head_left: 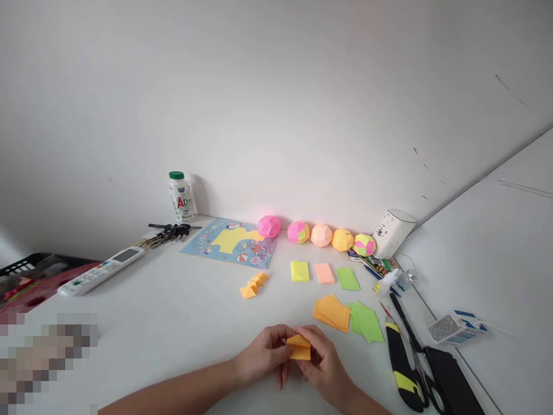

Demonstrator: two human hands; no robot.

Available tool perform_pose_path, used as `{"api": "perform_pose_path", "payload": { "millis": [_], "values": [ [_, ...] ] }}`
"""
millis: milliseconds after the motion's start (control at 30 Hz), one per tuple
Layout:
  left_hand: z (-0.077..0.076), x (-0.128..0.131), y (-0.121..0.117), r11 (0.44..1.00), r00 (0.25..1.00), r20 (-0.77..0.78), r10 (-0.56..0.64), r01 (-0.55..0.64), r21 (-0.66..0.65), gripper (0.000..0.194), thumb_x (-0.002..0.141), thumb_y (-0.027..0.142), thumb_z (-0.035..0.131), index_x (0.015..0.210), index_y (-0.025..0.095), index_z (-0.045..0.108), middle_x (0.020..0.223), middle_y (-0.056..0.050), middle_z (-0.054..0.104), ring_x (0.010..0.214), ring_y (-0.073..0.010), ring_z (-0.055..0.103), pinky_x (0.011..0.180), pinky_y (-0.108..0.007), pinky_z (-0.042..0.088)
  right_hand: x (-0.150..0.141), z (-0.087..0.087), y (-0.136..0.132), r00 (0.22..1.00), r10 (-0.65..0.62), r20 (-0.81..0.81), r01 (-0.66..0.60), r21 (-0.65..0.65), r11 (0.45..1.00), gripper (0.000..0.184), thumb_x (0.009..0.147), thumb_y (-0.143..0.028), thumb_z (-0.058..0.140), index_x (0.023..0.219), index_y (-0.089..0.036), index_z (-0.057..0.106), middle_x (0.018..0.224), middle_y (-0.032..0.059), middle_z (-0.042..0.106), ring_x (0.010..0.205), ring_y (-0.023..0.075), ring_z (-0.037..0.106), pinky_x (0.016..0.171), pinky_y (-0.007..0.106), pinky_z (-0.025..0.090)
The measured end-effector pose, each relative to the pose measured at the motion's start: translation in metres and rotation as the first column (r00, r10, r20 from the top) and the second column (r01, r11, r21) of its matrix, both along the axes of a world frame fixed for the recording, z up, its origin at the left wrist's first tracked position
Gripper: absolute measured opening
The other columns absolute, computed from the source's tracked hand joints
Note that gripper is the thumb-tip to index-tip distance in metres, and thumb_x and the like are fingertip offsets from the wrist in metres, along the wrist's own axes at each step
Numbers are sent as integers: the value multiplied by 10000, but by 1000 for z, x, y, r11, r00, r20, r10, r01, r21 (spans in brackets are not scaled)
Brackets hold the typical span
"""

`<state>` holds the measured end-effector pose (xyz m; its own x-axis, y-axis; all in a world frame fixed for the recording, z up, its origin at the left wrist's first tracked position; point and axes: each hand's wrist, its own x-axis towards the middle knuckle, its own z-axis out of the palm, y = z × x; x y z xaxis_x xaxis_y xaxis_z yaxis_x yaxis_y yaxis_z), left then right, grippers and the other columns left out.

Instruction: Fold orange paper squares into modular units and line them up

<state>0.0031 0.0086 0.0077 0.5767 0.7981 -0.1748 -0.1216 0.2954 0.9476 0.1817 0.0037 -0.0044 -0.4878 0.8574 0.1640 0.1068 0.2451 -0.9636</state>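
Observation:
Both my hands meet at the near edge of the white table [173, 323], pinching a folded orange paper piece [299, 347] between them. My left hand [263, 354] grips its left side with curled fingers. My right hand [324, 363] grips its right side. Just beyond my hands lie a stack of orange paper sheets [332, 313] and a stack of green sheets [367, 321]. Several small folded orange pieces [254, 284] lie to the left of them.
Against the wall stand several paper balls [321, 235], a bottle [181, 197], a white box [393, 231]. Yellow [299, 271], peach [324, 273] and green [348, 279] note pads, a blue picture sheet [231, 242], keys [170, 233], a remote [101, 271], glue [386, 282], cutter [401, 366], scissors [417, 351] lie around.

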Motion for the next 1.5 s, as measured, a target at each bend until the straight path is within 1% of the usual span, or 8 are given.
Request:
{"api": "perform_pose_path", "payload": {
  "millis": [133,367,533,667,767,867,1067,1500],
  "values": [
    [0,0,1,1000,999,-54,7,-6,9,311,759,413,554,876,125,567,617,-5,603,442,-96,524,424,-219,434,-2,2,-1,999,8,-41,-8,17,1000,451,800,-294,600,1232,-310,470,1042,76,500,867,196,575,678,311,521],
    [-2,0,1,999,994,-99,40,-43,-28,330,763,467,515,759,138,543,483,16,577,390,-109,509,406,-221,402,0,-8,-4,996,28,-85,-30,-15,999,643,802,-340,600,1343,-364,253,1185,79,413,795,162,611,712,331,522],
    [0,1,2,999,997,-69,40,-43,-34,351,773,487,503,765,138,541,493,13,585,388,-105,518,410,-216,414,4,-5,-4,998,-19,65,8,168,986,458,800,-268,582,1231,-329,439,1260,99,372,984,218,537,662,282,512],
    [2,0,3,997,996,-69,54,-58,-58,353,778,494,505,754,142,523,456,18,584,363,-102,523,393,-198,399,3,1,-2,997,-23,68,14,124,992,230,774,-280,613,1002,-280,584,1220,94,402,1037,240,520,715,305,517],
    [2,-1,4,996,998,-30,51,-53,-70,353,771,496,520,750,143,520,450,17,586,355,-101,522,388,-197,400,1,4,0,999,-33,36,31,72,997,198,751,-313,641,935,-254,597,1165,97,434,1032,243,524,750,324,515],
    [1,-1,6,996,999,2,53,-53,-78,377,754,511,536,776,135,543,475,16,587,364,-100,526,389,-206,417,0,5,1,998,-39,46,36,75,997,175,766,-335,625,909,-234,610,1061,88,485,963,231,549,739,319,512],
    [1,-2,8,997,997,62,37,-32,-72,388,740,503,561,816,123,575,533,-4,599,414,-110,561,407,-224,455,0,6,1,984,-99,147,97,17,995,200,834,-372,537,891,-200,620,969,65,491,519,92,504,444,236,464],
    [-1,-6,9,998,990,143,-7,16,-64,427,716,557,577,748,133,534,654,-26,617,460,-113,582,470,-268,489,-7,13,3,959,-228,170,229,14,973,258,802,-397,585,678,-173,619,681,25,494,521,137,513,452,259,471]
  ]
}}
